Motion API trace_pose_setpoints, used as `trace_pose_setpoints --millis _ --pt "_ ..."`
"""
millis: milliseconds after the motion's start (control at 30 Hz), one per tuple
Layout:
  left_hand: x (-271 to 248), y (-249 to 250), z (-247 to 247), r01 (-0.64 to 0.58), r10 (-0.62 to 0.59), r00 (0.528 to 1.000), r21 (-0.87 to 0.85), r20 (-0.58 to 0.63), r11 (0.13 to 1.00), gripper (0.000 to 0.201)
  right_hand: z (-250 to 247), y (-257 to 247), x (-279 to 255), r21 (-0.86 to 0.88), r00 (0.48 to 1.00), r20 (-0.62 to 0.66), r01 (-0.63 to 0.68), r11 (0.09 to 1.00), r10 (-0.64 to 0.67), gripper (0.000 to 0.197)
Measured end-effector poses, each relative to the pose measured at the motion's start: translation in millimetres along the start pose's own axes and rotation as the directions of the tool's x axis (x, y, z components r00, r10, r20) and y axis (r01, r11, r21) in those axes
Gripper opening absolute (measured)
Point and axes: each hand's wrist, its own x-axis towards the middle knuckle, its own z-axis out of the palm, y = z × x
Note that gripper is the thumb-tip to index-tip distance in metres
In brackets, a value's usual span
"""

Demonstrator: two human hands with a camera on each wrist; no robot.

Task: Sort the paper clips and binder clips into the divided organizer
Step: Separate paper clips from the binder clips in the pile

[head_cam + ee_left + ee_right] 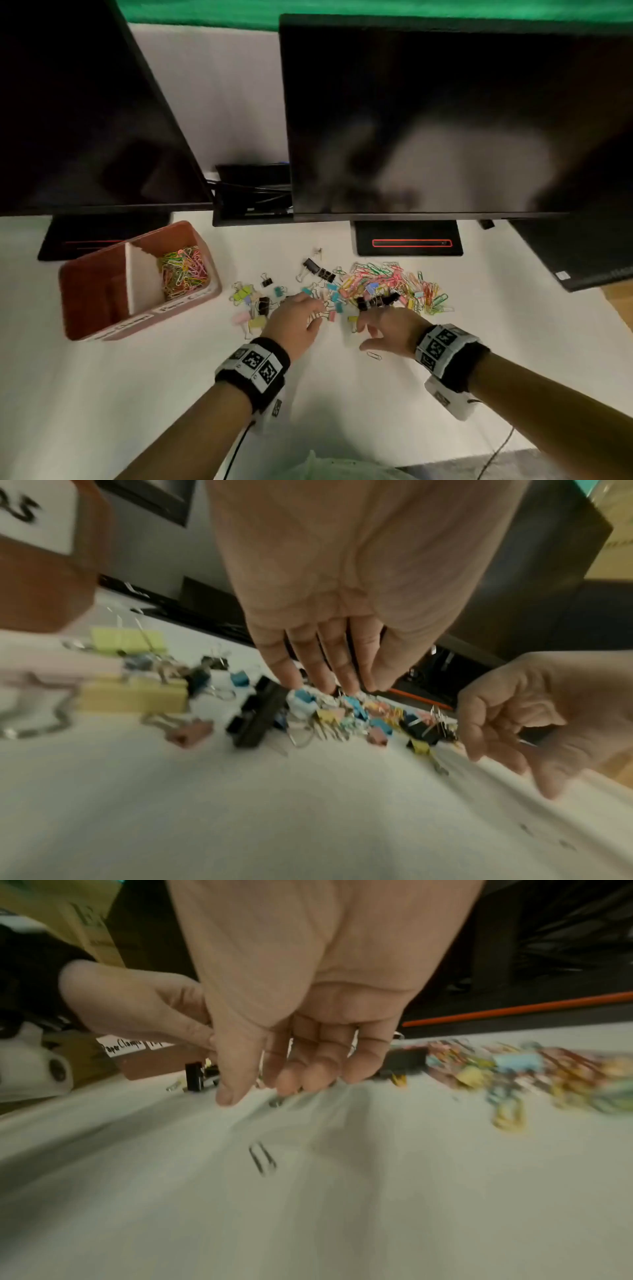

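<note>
Head view
Desk (342, 394): white, carrying everything below.
Organizer (85, 291): red-brown box at the left, split by a white divider (142, 281); the right compartment holds coloured paper clips (183, 270), the left compartment looks bare.
Loose pile (387, 287): mixed paper clips and binder clips, spread right of the organizer, in front of the right monitor's stand.
Binder clips (251, 305): a looser group of pastel and black ones at the pile's left end.
Single paper clip (374, 355): alone on the desk, just below the right hand.
Left hand (294, 322): palm down at the pile's near edge, fingers over the clips.
Right hand (387, 325): beside it, fingers bent towards the pile.
Monitors (445, 113): two dark screens behind.

Left wrist view
Left hand (329, 642): fingers straight and close together, tips down among the small binder clips (342, 715); nothing gripped.
Black binder clip (257, 721): just left of the fingertips.
Right hand (514, 718): at the right, fingers loosely curled.
Organizer (48, 582): corner with a white label at upper left.

Right wrist view
Right hand (301, 1047): fingers loosely curled, thumb pointing down to the desk (377, 1204); blur hides whether anything is pinched.
Paper clip (262, 1158): lying apart, nearer the camera.
Pile (531, 1074): blurred, at the right.
Left hand (137, 1007): at the left, in front of the labelled organizer (154, 1058).
</note>
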Motion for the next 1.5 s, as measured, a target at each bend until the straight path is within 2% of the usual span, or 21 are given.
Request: trace_pose_setpoints --millis 100,267,467,533,600,700,800,867,1000,1067,1200,1400,1500 --pt "14 7 17 0.051 -0.048 0.998 0.111 -0.029 0.992 0.020 23 14 -9 0.033 0.999 0.036 -0.032 0.999 0.031 0.035" --pt "28 9 22 0.115 -0.089 0.989 0.247 -0.116 0.962 0.019 40 21 -6 0.200 0.999 -0.033 -0.026 0.979 0.033 0.019" --pt "33 13 25 0.188 -0.156 0.973 0.195 -0.169 0.963 0.017 39 29 -6 0.186 0.999 -0.028 0.031 0.982 -0.026 0.022" --pt "33 14 26 0.229 -0.199 0.964 0.177 -0.175 0.957 0.016 37 32 -9 0.127 0.997 0.008 0.077 0.989 -0.079 0.023" --pt "33 15 26 0.264 -0.237 0.957 0.163 -0.166 0.951 0.015 31 39 -12 0.087 0.989 -0.008 0.145 0.986 -0.145 0.021" --pt "32 17 26 0.302 -0.278 0.947 0.154 -0.159 0.941 0.010 11 56 -12 0.103 0.956 -0.223 0.220 0.970 -0.193 0.014" --pt "29 16 26 0.337 -0.311 0.935 0.153 -0.173 0.929 0.005 -14 76 -1 0.075 0.870 -0.467 0.217 0.973 -0.158 0.009" --pt "27 15 25 0.352 -0.325 0.929 0.147 -0.177 0.924 0.003 -26 87 11 0.079 0.851 -0.515 0.169 0.982 -0.105 0.009" --pt "24 14 25 0.359 -0.328 0.924 0.155 -0.196 0.920 0.006 -30 95 31 0.130 0.914 -0.402 0.105 0.986 -0.045 0.010" --pt "24 13 25 0.359 -0.325 0.924 0.165 -0.201 0.919 0.005 -24 93 33 0.114 0.925 -0.374 0.112 0.987 -0.062 0.011" --pt "26 13 26 0.320 -0.278 0.939 0.222 -0.201 0.921 0.013 -1 87 22 0.089 0.923 -0.352 0.197 0.976 -0.154 0.009" --pt "27 10 29 0.229 -0.184 0.971 0.367 -0.153 0.902 0.014 18 85 5 0.146 0.917 -0.303 0.314 0.938 -0.260 0.007" --pt "27 9 28 0.221 -0.185 0.974 0.366 -0.132 0.904 0.011 10 98 0 0.168 0.904 -0.380 0.277 0.946 -0.197 0.006"
